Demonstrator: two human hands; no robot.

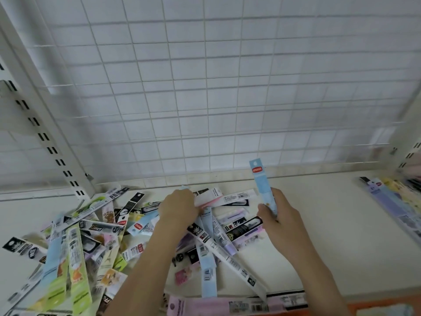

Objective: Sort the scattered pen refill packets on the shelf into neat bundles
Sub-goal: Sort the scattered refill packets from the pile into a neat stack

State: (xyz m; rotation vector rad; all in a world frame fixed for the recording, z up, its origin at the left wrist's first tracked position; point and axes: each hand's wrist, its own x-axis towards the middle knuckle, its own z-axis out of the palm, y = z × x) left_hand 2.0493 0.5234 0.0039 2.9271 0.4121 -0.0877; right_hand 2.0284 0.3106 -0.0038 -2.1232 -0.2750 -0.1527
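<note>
I'm in a shop, at a white display shelf [319,224] with a wire grid back panel [205,87], slotted uprights [45,137], and heaps of barcoded, hang-tab refill packets [95,236] before me.

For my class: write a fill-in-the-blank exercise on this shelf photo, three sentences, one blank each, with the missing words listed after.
1. The right hand holds a light ____ packet upright.
2. The left hand reaches into the scattered pile of refill ____.
3. Behind the shelf stands a white wire ____.

Missing words: blue; packets; grid
</note>
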